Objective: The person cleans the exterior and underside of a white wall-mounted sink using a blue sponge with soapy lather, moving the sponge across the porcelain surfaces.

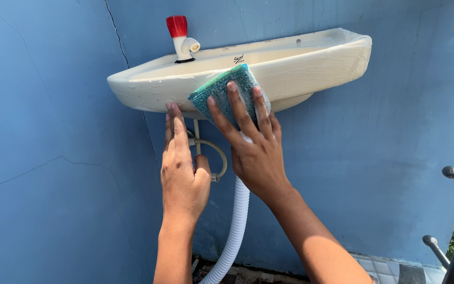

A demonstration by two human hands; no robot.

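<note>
My right hand (256, 152) presses a green sponge (226, 92) flat on the sink (311, 63) front at 12 o'clock, my left hand (184, 168) open beneath; suds show, rinsing remains

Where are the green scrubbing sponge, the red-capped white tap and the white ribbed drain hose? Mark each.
green scrubbing sponge (222, 89), head view, bare upper face.
red-capped white tap (179, 39), head view, white stem.
white ribbed drain hose (236, 226), head view, mid-length.

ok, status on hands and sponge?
Right hand flat, pressing green sponge on sink outer wall. Left hand open, fingertips under rim. Drain hose below, clear.
</note>
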